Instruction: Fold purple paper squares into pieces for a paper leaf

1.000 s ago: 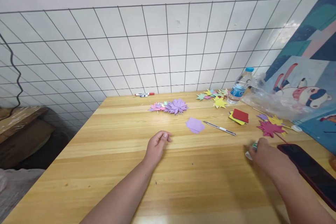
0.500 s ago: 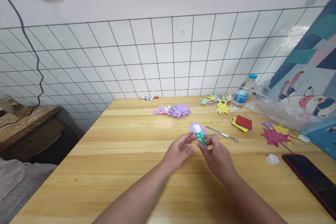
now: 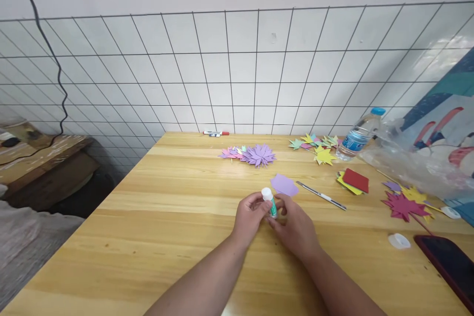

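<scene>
From the camera on the head, a small glue stick [image 3: 273,205] is up in the air above the near middle of the wooden table [image 3: 148,247]. It is a short round tube with a smooth white top. Below the top it is green, with some white marks that are too small to read. It leans a little, with its top to the left and its low end to the right.

The left hand [image 3: 249,218] is pinching the glue stick from the left, with the thumb in front, just under the white top. The right hand [image 3: 296,227] is bent around the low end, with its fingertips right by the tube. I cannot tell if they pinch it or only touch it.

Just past the hands lies a flat piece of purple paper [image 3: 284,185]. To its right is a thin silver and white tool [image 3: 321,195], lying at a slant. Farther back sits a spiky purple paper flower [image 3: 260,155]. On the right are a little pile of red and yellow paper [image 3: 355,180] and a dark pink paper leaf [image 3: 400,206] on a stick. Nearer on the right, a small whitish round thing [image 3: 399,241] sits beside a dark phone [image 3: 446,259]. A water bottle [image 3: 357,139] with a blue lid stands far right.
</scene>
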{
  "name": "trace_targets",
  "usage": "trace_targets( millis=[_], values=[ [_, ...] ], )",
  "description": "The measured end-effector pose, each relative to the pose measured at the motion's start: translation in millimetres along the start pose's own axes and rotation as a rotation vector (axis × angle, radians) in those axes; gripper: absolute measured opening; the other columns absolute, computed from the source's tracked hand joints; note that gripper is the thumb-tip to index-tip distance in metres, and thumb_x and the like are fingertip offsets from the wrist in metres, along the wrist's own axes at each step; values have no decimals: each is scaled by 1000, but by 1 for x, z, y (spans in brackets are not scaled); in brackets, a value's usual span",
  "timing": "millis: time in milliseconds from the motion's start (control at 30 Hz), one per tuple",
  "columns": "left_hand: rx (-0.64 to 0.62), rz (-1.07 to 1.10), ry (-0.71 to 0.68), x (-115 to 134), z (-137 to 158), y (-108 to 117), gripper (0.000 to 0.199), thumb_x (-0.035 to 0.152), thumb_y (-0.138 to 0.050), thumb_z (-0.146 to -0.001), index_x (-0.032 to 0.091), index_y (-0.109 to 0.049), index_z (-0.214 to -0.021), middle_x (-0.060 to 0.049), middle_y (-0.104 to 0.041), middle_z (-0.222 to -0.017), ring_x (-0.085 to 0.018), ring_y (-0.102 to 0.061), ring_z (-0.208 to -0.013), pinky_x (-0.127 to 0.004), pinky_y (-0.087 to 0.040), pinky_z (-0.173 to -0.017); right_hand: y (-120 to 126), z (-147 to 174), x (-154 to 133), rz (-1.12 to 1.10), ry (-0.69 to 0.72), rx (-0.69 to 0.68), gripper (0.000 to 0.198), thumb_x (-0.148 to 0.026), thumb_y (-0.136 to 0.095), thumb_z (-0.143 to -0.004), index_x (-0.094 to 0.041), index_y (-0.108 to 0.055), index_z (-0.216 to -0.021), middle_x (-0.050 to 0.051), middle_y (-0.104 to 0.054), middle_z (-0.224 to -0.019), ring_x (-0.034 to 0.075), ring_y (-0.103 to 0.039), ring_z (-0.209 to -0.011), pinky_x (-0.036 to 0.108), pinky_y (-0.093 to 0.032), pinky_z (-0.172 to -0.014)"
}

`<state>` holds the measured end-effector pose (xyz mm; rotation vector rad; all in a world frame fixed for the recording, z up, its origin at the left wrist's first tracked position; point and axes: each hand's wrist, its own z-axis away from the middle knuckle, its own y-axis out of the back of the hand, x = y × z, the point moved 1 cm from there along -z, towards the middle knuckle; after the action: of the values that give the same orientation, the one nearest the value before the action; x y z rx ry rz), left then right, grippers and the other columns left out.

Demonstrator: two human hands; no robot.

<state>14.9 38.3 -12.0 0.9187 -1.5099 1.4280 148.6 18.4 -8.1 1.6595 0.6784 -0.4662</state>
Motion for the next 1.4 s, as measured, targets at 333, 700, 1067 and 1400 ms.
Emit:
trace_targets(
  millis=[333,700,1067,1400],
  values=[
    [62,-83,-3,14,-7,4,29,35,-68,-70,13,-67,-90,-7,-70,-84,-19,-62,-83,-26,-48,-73,1,-1,-2,26,111,-36,42,-25,-46,-85,-25,-42,-127,6,-62,-96,21,-57,-85,36,-47,-73],
    [25,-189,6,13,-11,8,32,40,-67,-70,13,-67,-87,-6,-67,-78,-19,-59,-76,-28,-46,-71,-11,4,3,4,228,-23,60,-16,-34,-89,-27,-10,-143,9,-60,-106,22,-56,-94,38,-49,-80],
    [-82,-346,-202,18,-6,6,25,34,-70,-68,18,-70,-88,-5,-64,-85,-21,-58,-85,-31,-45,-79,-13,5,10,-78,274,-14,66,-5,-31,-83,-26,-15,-143,7,-45,-134,20,-45,-120,39,-43,-95],
    [-200,-394,-335,22,0,5,27,35,-57,-80,22,-66,-103,-8,-64,-94,-22,-55,-90,-34,-43,-82,-3,3,3,-294,194,-76,51,-13,-36,-86,-24,-29,-136,10,-46,-133,21,-46,-119,39,-42,-97]
  ],
)
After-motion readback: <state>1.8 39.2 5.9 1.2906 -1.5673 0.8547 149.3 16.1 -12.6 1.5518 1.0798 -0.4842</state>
